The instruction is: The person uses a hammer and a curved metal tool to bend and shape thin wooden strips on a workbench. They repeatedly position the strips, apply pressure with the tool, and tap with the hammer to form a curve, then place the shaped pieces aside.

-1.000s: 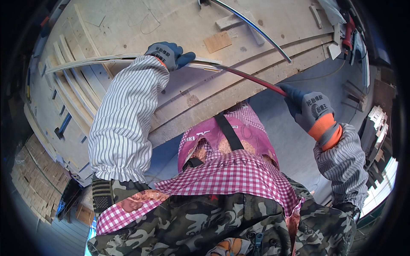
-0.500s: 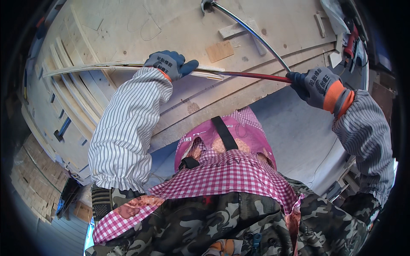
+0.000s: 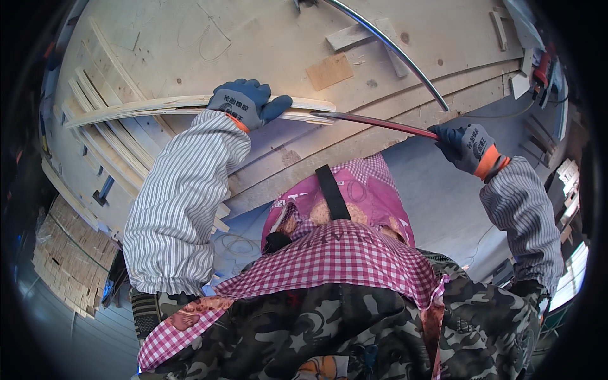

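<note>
My left hand (image 3: 244, 104), in a grey and blue coated glove, is closed over a bundle of thin, pale wooden strips (image 3: 155, 106) lying across the board surface. Its thumb points right along the bundle. My right hand (image 3: 465, 145), gloved alike, grips the right end of a long, slim red bar (image 3: 396, 125). The bar's flat dark tip lies at the right end of the strips, overlapping them; whether it sits between them I cannot tell. Above the bar rests a hammer (image 3: 392, 44) with a curved-looking shiny metal handle; its head is partly cut off by the top edge.
More long strips (image 3: 111, 136) lie at the left of the plywood worktop (image 3: 266, 38). A small tan wood piece (image 3: 329, 71) and pale offcuts (image 3: 351, 38) are near the hammer. A red-handled tool (image 3: 541, 69) is at the far right; stacked wood (image 3: 69, 259) stands lower left.
The red bar's tip has moved left, past the end of the strips. My right hand has come away from the hammer handle's end. The view has shifted slightly; my left hand keeps its hold.
</note>
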A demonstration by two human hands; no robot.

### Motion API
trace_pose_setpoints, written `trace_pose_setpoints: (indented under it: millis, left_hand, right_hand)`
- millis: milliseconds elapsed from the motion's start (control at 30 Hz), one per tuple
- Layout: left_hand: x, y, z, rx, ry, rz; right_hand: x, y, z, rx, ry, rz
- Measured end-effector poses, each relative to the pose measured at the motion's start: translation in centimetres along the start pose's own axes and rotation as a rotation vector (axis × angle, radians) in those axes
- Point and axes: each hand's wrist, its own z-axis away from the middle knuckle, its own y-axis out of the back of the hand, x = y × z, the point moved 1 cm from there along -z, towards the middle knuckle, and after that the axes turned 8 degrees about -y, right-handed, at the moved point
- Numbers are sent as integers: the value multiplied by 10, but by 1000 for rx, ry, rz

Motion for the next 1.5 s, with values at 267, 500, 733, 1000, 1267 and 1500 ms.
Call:
trace_pose_setpoints:
  millis: [267, 500, 733, 1000, 1267, 1500]
  left_hand:
    - [5, -6, -5, 7, 8, -64]
    - [19, -6, -10, -2, 50, -43]
    - [31, -3, 0, 116, -105, -115]
    - [6, -6, -2, 38, 22, -32]
    - [12, -1, -5, -47, 118, 37]
    - [22, -2, -2, 81, 147, 51]
  right_hand:
    - [-46, 77, -10, -188, -125, 314]
    - [-34, 104, -26, -78, 178, 497]
    - [-15, 116, -53, -285, 37, 282]
    - [-70, 77, 17, 10, -9, 411]
    - [-94, 55, 31, 12, -139, 369]
    - [-91, 72, 10, -173, -82, 550]
